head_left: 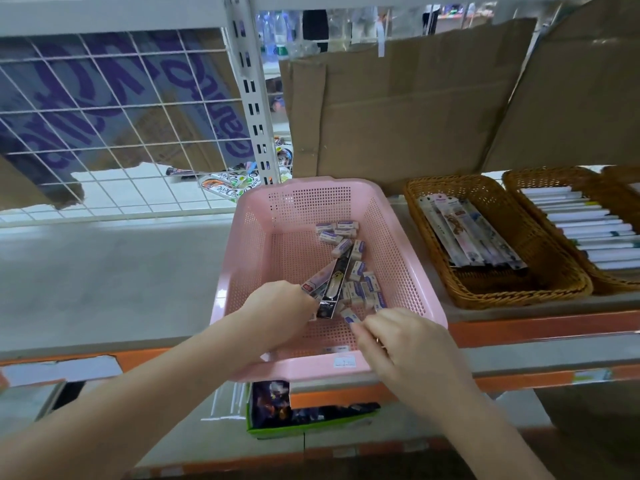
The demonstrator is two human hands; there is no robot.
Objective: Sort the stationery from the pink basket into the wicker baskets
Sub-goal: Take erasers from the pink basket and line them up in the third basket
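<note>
The shelf (104,289) carries the pink basket (398,237) at centre, with its near edge projecting past the shelf front; downward pressure on that rim may tip it. Two wicker baskets sit at 3 o'clock of it: the nearer wicker basket (433,271) holds long packs, the farther wicker basket (519,188) holds pens. The left hand (277,306) has its grip closed on two long packs (332,282), which overlap loose erasers (360,282); lifting them may scatter erasers or drag one along into the wrong basket. The right hand (408,341) pinches one eraser (349,317) at 6 o'clock of the heap; a pinch this slight may drop it during transfer.
</note>
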